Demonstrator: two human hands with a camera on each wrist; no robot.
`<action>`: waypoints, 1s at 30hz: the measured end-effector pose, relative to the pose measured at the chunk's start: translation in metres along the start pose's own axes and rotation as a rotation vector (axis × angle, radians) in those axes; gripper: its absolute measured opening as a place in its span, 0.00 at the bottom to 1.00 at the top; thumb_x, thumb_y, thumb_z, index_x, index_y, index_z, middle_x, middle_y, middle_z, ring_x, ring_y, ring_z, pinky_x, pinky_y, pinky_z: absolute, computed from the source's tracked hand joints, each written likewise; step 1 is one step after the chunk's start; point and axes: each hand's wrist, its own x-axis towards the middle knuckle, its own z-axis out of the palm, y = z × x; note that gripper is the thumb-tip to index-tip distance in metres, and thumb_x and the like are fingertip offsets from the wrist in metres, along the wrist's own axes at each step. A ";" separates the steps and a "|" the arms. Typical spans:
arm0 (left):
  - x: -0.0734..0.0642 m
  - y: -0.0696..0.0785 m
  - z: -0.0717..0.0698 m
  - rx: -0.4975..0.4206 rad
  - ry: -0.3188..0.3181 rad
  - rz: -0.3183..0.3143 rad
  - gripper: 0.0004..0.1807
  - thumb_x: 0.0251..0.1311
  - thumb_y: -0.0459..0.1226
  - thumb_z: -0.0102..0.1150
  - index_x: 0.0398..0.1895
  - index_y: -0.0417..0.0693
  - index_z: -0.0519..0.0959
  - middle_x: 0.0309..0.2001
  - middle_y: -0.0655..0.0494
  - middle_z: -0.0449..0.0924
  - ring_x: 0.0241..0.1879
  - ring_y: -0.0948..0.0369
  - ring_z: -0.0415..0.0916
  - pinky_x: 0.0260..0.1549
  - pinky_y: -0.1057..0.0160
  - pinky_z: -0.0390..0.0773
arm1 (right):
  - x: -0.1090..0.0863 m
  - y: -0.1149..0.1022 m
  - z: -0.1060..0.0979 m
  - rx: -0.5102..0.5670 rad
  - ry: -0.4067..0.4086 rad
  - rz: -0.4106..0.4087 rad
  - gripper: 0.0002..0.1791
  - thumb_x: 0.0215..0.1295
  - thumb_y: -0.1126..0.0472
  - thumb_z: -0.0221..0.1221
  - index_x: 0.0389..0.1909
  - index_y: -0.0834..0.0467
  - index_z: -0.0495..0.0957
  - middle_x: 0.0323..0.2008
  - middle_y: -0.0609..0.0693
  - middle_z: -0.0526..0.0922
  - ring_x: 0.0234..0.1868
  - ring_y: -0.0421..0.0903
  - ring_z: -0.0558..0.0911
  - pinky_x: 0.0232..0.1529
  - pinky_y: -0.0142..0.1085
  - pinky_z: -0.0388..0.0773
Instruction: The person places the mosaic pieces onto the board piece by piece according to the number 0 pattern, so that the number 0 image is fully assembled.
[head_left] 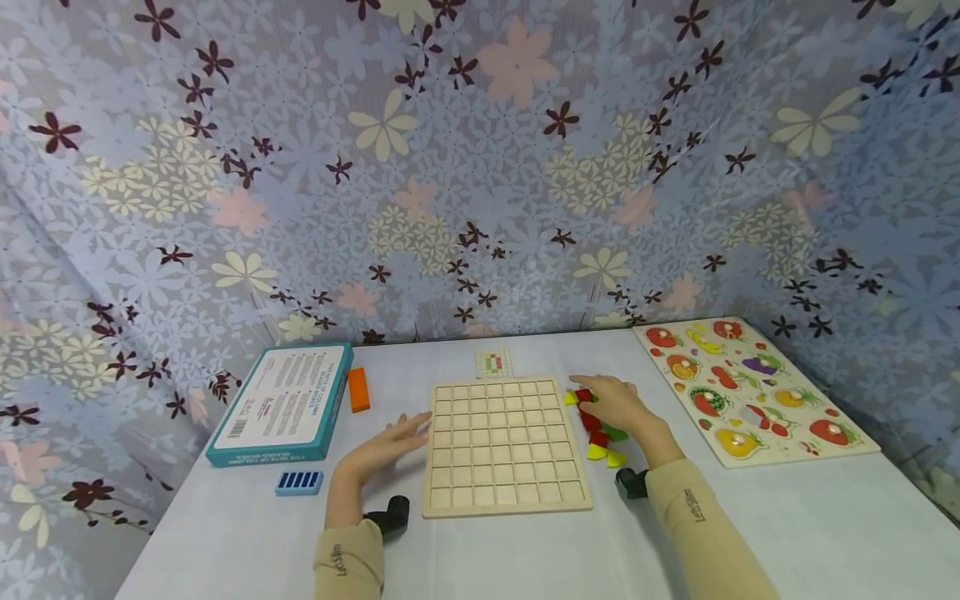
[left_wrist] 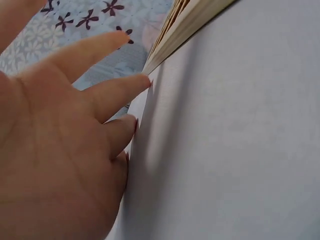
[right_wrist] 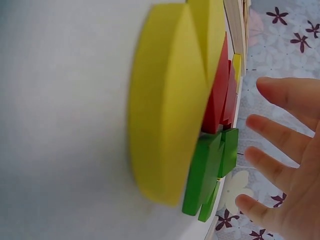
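A wooden grid board (head_left: 507, 444) with square cells lies at the middle of the table. My left hand (head_left: 386, 447) is at its left side, fingers spread, fingertips right at the board's edge in the head view; nothing is in its palm (left_wrist: 50, 145). On the other side my right hand (head_left: 617, 406) hovers over a small pile of red blocks (head_left: 588, 421), green blocks (right_wrist: 202, 167) and yellow blocks (right_wrist: 162, 105). Its fingers (right_wrist: 277, 132) are spread apart and hold nothing in the right wrist view. Behind the board lies a small pattern card (head_left: 494, 363).
To the left are a teal-edged box (head_left: 281, 400), an orange block (head_left: 358, 390) and a blue slotted piece (head_left: 299, 483). A fruit puzzle board (head_left: 750, 392) lies at the right. Flowered cloth (head_left: 480, 167) hangs behind the white table (head_left: 480, 558).
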 end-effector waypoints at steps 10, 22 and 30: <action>-0.001 -0.007 -0.002 0.063 -0.087 0.074 0.36 0.49 0.43 0.67 0.65 0.58 0.67 0.72 0.56 0.46 0.71 0.47 0.21 0.62 0.36 0.25 | 0.005 0.001 0.002 0.007 -0.001 -0.044 0.25 0.59 0.64 0.59 0.59 0.58 0.71 0.56 0.58 0.75 0.58 0.60 0.71 0.48 0.60 0.64; -0.001 -0.003 -0.003 0.067 -0.112 0.090 0.36 0.43 0.33 0.69 0.61 0.53 0.71 0.72 0.55 0.47 0.70 0.46 0.19 0.61 0.34 0.24 | 0.012 -0.009 0.000 -0.027 -0.059 -0.033 0.22 0.57 0.62 0.62 0.55 0.58 0.76 0.53 0.58 0.77 0.56 0.59 0.72 0.49 0.58 0.67; -0.001 -0.003 -0.003 0.083 -0.109 0.093 0.36 0.44 0.35 0.69 0.62 0.53 0.71 0.72 0.55 0.47 0.70 0.46 0.20 0.61 0.34 0.25 | 0.018 -0.007 0.000 -0.105 -0.040 -0.061 0.17 0.55 0.61 0.64 0.47 0.56 0.80 0.46 0.56 0.79 0.49 0.57 0.76 0.44 0.56 0.70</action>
